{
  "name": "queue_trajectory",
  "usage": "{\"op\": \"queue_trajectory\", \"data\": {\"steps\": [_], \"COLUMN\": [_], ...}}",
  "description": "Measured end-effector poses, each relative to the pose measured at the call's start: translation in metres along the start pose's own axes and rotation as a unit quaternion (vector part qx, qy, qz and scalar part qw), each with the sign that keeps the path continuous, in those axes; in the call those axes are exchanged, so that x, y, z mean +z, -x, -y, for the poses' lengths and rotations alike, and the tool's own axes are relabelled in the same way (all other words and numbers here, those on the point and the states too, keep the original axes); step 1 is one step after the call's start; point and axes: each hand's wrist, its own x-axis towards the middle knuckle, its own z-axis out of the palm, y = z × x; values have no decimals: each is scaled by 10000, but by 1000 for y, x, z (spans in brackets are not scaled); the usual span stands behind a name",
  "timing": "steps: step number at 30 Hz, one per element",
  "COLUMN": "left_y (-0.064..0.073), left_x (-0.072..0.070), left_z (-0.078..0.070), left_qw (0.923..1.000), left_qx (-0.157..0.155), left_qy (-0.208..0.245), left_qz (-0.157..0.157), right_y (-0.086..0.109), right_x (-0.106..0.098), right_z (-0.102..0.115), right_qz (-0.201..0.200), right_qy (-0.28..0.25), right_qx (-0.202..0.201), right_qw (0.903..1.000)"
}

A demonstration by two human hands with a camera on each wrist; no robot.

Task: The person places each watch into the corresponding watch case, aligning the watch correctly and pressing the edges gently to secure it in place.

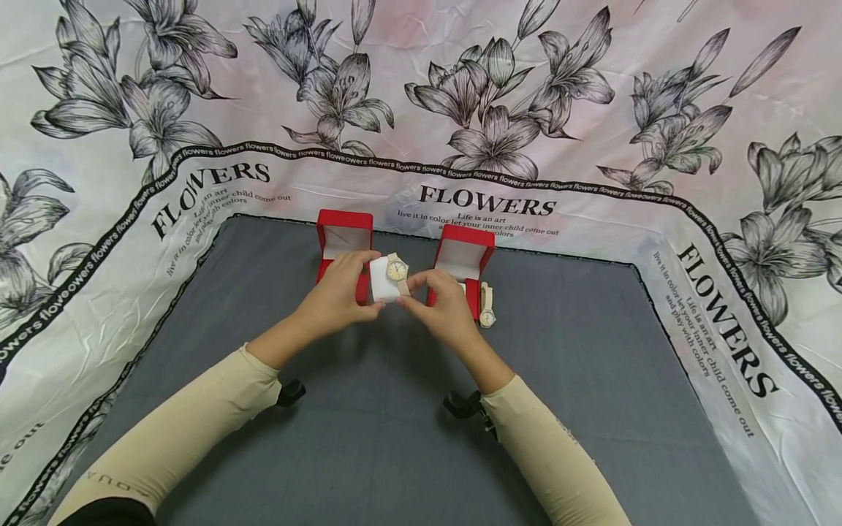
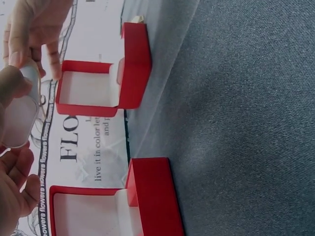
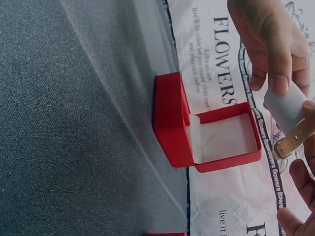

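Over the left red box, both hands hold a white watch cushion [image 1: 382, 283] up off the table. My left hand [image 1: 334, 291] grips its left end between thumb and fingers. A cream-strapped watch [image 1: 397, 270] lies against the cushion's right end, its round gold-rimmed dial facing up. With thumb and forefinger, my right hand [image 1: 445, 305] pinches the watch's strap at that end. In the right wrist view the buckle [image 3: 279, 149] on the strap's end sticks out past the cushion [image 3: 284, 105], unfastened. The left red box [image 3: 172, 120] stands with its lid up, showing a pale lining.
A second open red box [image 1: 467, 252] stands to the right, with white padding inside. Beside it on the grey cloth [image 1: 579, 380] lies another cream-strapped watch [image 1: 487, 307]. Behind rises a flower-printed sheet [image 1: 368, 183]. Dark wrist cameras [image 1: 463, 404] hang under both forearms.
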Motion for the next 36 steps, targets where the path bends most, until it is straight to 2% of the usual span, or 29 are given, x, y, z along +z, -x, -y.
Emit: {"op": "queue_trajectory", "data": {"steps": [6, 13, 25, 36], "left_y": [0, 0, -3, -9], "left_x": [-1, -1, -1, -2], "left_z": [-1, -1, 1, 0], "left_qw": [9997, 9990, 9982, 9980], "left_qx": [-72, 30, 10, -29], "left_qy": [-198, -369, -510, -514], "left_qz": [-90, -269, -301, -366], "right_y": [4, 9, 12, 13], "right_x": [5, 11, 17, 17], "right_z": [-1, 1, 1, 2], "right_qz": [-146, -255, -324, -424], "right_qy": [-90, -265, -486, -548], "right_qx": [162, 355, 630, 521], "right_qw": [9997, 9987, 9963, 9962]}}
